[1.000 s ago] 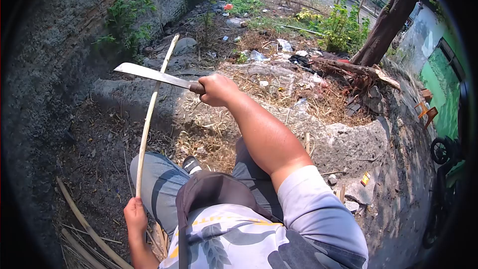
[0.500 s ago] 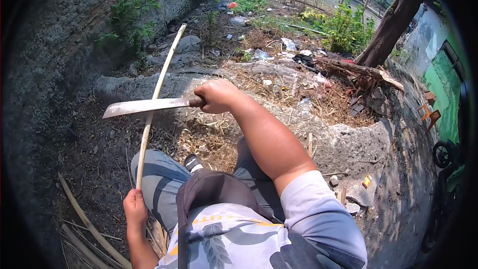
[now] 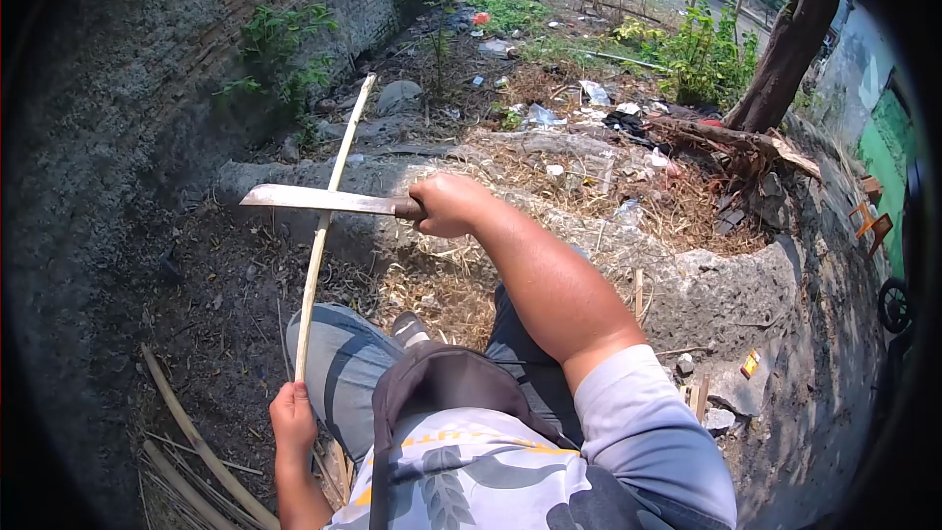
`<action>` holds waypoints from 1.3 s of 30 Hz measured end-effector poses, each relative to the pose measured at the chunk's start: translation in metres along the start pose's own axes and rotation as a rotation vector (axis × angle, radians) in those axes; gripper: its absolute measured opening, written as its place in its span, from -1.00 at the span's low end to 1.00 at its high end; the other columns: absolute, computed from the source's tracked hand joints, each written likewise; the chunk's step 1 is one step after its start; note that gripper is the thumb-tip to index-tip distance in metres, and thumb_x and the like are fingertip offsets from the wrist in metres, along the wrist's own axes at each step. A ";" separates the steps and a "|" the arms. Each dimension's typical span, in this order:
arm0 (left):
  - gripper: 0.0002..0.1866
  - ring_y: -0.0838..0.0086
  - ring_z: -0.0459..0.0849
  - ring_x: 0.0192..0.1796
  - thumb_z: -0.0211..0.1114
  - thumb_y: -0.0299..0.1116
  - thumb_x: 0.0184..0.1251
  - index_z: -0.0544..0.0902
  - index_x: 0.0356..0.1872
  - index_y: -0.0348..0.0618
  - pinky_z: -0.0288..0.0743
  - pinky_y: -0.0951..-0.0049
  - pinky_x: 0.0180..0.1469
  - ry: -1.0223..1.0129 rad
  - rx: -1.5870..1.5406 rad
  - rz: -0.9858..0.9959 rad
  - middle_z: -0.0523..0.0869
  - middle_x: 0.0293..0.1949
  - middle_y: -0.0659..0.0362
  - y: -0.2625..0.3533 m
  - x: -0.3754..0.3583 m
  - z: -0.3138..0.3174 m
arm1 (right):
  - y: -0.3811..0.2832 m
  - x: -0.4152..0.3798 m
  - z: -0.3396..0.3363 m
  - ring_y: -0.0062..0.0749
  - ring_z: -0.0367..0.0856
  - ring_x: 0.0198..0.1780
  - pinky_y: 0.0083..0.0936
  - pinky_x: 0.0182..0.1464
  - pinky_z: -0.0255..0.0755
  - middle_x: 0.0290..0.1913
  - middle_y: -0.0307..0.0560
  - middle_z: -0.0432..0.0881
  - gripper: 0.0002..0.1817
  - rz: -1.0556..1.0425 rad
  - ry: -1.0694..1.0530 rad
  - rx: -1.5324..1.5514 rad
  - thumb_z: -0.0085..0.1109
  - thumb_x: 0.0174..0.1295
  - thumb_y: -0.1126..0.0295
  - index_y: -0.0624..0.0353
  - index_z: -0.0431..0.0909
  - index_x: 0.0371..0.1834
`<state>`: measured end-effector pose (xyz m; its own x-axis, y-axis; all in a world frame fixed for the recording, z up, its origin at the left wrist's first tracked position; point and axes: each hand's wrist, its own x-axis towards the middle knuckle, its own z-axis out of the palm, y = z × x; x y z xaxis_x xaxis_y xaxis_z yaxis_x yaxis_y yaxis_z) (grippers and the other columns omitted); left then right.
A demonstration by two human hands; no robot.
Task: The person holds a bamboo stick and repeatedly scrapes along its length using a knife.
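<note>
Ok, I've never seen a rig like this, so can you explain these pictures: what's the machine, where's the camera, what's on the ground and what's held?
There is no machine here, just a person's two bare hands. Every picture comes from one camera worn on their head, looking forward and down. The right hand grips the handle of a large knife. The left hand holds the lower end of a long pale stick. The blade crosses in front of the stick; I can't tell whether they touch. On the ground, long curved strips lie at lower left, and a small yellow packet lies at right.
</note>
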<state>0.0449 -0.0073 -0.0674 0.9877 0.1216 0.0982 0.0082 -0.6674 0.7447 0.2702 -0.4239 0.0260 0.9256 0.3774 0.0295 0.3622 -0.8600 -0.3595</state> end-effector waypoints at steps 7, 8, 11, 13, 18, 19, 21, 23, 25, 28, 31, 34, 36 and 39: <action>-0.41 0.60 0.29 -0.46 0.14 -0.02 0.73 0.38 -0.52 -0.24 0.24 0.36 -0.44 -0.017 0.056 -0.046 0.40 -0.62 0.28 0.011 0.014 -0.032 | -0.004 -0.004 0.003 0.10 0.78 -0.01 -0.02 0.01 0.61 -0.16 0.09 0.80 -0.53 0.028 0.040 -0.005 0.45 0.25 -0.14 0.03 0.68 -0.12; -0.42 0.61 0.29 -0.46 0.14 -0.01 0.73 0.38 -0.52 -0.23 0.23 0.38 -0.44 -0.023 0.073 -0.035 0.39 -0.62 0.28 0.015 0.015 -0.036 | -0.002 -0.004 0.005 0.10 0.78 0.00 -0.01 0.01 0.61 -0.16 0.08 0.80 -0.53 0.039 0.059 -0.005 0.45 0.25 -0.14 0.03 0.67 -0.12; -0.42 0.61 0.28 -0.46 0.14 -0.01 0.73 0.38 -0.51 -0.22 0.22 0.37 -0.45 0.013 0.047 0.030 0.38 -0.61 0.29 0.011 0.015 -0.030 | -0.005 -0.004 -0.004 0.01 0.79 0.06 -0.05 0.11 0.63 -0.07 0.01 0.81 -0.53 0.065 0.068 -0.029 0.45 0.25 -0.16 -0.02 0.70 -0.05; -0.42 0.62 0.27 -0.46 0.14 0.00 0.73 0.38 -0.50 -0.22 0.21 0.37 -0.45 0.028 0.053 0.048 0.37 -0.61 0.29 0.007 0.014 -0.025 | -0.005 -0.005 -0.006 0.04 0.78 0.05 -0.04 0.09 0.63 -0.10 0.04 0.81 -0.53 0.036 0.098 0.008 0.46 0.23 -0.16 -0.04 0.71 -0.06; -0.43 0.62 0.25 -0.46 0.14 -0.01 0.74 0.38 -0.50 -0.23 0.20 0.36 -0.46 0.031 0.037 0.027 0.35 -0.62 0.29 0.018 0.011 -0.020 | -0.016 -0.011 -0.011 0.06 0.79 0.01 -0.03 0.05 0.65 -0.14 0.04 0.81 -0.54 0.014 0.128 -0.009 0.48 0.20 -0.13 -0.01 0.72 -0.11; -0.43 0.61 0.25 -0.46 0.14 -0.01 0.74 0.38 -0.50 -0.23 0.20 0.36 -0.46 0.032 0.043 0.023 0.35 -0.62 0.29 0.017 0.010 -0.020 | -0.018 -0.011 -0.009 0.06 0.79 -0.01 -0.03 0.04 0.65 -0.15 0.04 0.81 -0.55 -0.018 0.113 -0.028 0.49 0.19 -0.13 -0.01 0.72 -0.13; -0.43 0.61 0.26 -0.46 0.14 -0.02 0.74 0.38 -0.50 -0.24 0.20 0.36 -0.46 0.030 0.054 0.023 0.35 -0.62 0.28 0.016 0.011 -0.020 | -0.019 -0.011 -0.008 0.05 0.80 -0.04 -0.03 0.00 0.67 -0.19 0.03 0.81 -0.56 -0.075 0.088 -0.062 0.49 0.18 -0.12 0.00 0.73 -0.16; -0.43 0.61 0.26 -0.46 0.14 -0.02 0.74 0.38 -0.50 -0.24 0.20 0.36 -0.46 0.024 0.061 0.026 0.35 -0.62 0.28 0.016 0.011 -0.017 | -0.026 -0.013 -0.006 0.04 0.81 -0.08 -0.04 -0.03 0.67 -0.22 0.01 0.81 -0.54 -0.124 0.083 -0.074 0.50 0.15 -0.15 -0.01 0.73 -0.19; -0.43 0.61 0.26 -0.46 0.14 -0.02 0.74 0.38 -0.50 -0.23 0.20 0.36 -0.46 0.021 0.062 0.029 0.35 -0.62 0.28 0.017 0.011 -0.016 | -0.030 -0.015 -0.010 0.06 0.80 -0.12 -0.03 -0.07 0.66 -0.26 0.01 0.80 -0.53 -0.172 0.083 -0.074 0.50 0.14 -0.17 -0.01 0.71 -0.22; -0.42 0.61 0.26 -0.47 0.14 0.01 0.73 0.37 -0.50 -0.22 0.20 0.37 -0.46 0.041 0.055 0.067 0.35 -0.62 0.28 0.013 0.010 -0.018 | -0.027 -0.019 -0.024 0.12 0.78 -0.18 0.01 -0.14 0.61 -0.33 0.03 0.78 -0.53 -0.222 0.114 -0.053 0.50 0.15 -0.18 -0.01 0.68 -0.25; -0.40 0.61 0.26 -0.47 0.14 0.04 0.72 0.36 -0.51 -0.21 0.19 0.37 -0.47 0.073 0.025 0.092 0.35 -0.62 0.29 0.012 0.006 -0.024 | 0.000 -0.016 -0.031 0.16 0.77 -0.14 0.01 -0.13 0.59 -0.30 0.12 0.77 -0.52 -0.128 0.252 0.074 0.52 0.16 -0.15 0.02 0.70 -0.21; -0.39 0.60 0.26 -0.48 0.15 0.06 0.72 0.36 -0.51 -0.21 0.19 0.37 -0.47 0.063 0.030 0.091 0.35 -0.63 0.28 0.014 0.007 -0.024 | 0.014 -0.017 -0.041 0.16 0.77 -0.10 -0.05 -0.07 0.60 -0.21 0.16 0.79 -0.53 0.091 0.366 0.183 0.49 0.23 -0.13 0.04 0.72 -0.11; -0.39 0.59 0.27 -0.48 0.15 0.06 0.72 0.35 -0.51 -0.22 0.21 0.36 -0.47 0.053 0.042 0.098 0.35 -0.63 0.26 0.017 0.008 -0.023 | 0.019 -0.019 -0.039 0.16 0.77 -0.10 -0.06 -0.07 0.60 -0.21 0.15 0.79 -0.53 0.083 0.354 0.213 0.49 0.24 -0.11 0.06 0.72 -0.11; -0.39 0.57 0.28 -0.50 0.16 0.04 0.72 0.36 -0.51 -0.24 0.23 0.33 -0.48 0.057 0.040 0.134 0.37 -0.65 0.22 0.033 0.012 -0.010 | 0.014 -0.020 -0.034 0.18 0.76 -0.13 -0.04 -0.10 0.61 -0.25 0.12 0.78 -0.53 0.006 0.303 0.187 0.50 0.23 -0.10 0.08 0.70 -0.16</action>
<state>0.0558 -0.0211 -0.0350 0.9699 0.0699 0.2333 -0.1162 -0.7091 0.6954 0.2604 -0.4555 0.0517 0.9286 0.2294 0.2917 0.3558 -0.7739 -0.5240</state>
